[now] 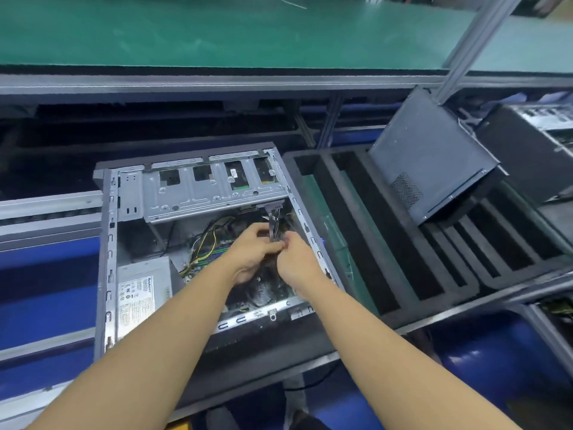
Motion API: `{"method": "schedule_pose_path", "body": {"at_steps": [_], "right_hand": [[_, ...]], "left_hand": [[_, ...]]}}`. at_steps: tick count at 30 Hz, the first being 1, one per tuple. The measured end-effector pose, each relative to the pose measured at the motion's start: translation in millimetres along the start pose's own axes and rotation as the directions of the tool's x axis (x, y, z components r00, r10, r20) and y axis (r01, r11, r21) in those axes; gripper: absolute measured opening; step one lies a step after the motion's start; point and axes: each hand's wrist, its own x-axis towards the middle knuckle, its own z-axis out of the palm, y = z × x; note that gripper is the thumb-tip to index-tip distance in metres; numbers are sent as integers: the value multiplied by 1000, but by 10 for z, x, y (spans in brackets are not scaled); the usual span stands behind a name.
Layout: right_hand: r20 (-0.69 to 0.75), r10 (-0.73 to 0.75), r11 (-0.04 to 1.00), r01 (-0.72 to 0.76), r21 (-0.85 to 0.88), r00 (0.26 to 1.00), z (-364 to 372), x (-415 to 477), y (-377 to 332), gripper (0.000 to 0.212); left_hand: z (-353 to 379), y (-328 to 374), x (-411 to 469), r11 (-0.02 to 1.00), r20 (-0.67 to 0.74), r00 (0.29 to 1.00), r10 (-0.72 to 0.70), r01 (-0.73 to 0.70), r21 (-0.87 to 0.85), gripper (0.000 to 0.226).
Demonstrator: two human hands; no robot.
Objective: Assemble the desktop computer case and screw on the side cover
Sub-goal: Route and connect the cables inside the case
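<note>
An open desktop computer case (107, 243) lies on its side in front of me, its inside facing up. A silver drive cage (214, 193) spans its far end and a grey power supply (144, 290) sits at the near left. Both hands reach into the case over the motherboard. My left hand (252, 249) and my right hand (294, 259) meet at a bundle of dark cables (274, 223) hanging from the drive cage, fingers curled around it. A dark side cover (431, 162) leans upright in the foam rack to the right.
A black foam rack (387, 243) with long slots stands right of the case. Another dark computer case (533, 150) sits at the far right. A green-topped bench (217, 32) runs across the back, with a slanted metal post (477, 45). Blue surfaces lie below.
</note>
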Motion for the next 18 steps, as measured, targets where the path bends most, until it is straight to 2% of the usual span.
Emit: {"method": "schedule_pose_path", "body": {"at_steps": [1,4,7,9,12,15,18], "right_hand": [[15,-15,995,16,-94,1000,-3,-35,-10,52],[77,-41,949,63,-310,996,-38,-112,-35,61],[121,-44,912,89,-401,992,-100,-150,-43,60],[120,-100,902,141,-409,988,-126,-183,-43,49],[77,-259,886,269,-378,963,-130,-203,-2,37],[89,-375,886,385,-260,923,-126,-196,21,28],[54,-469,874,472,-115,881,-106,-169,-52,20]], "left_hand": [[10,11,-10,999,-14,1000,-6,6,-41,24],[80,30,-45,1000,-37,999,4,-5,-20,21],[131,29,-105,1000,-69,998,6,-5,13,16],[127,22,-130,999,-112,994,11,-5,49,19],[121,31,-170,996,-232,971,60,-41,84,31],[139,84,-309,967,-392,902,183,-93,237,40],[74,139,-543,952,-493,824,279,-172,253,33]]}}
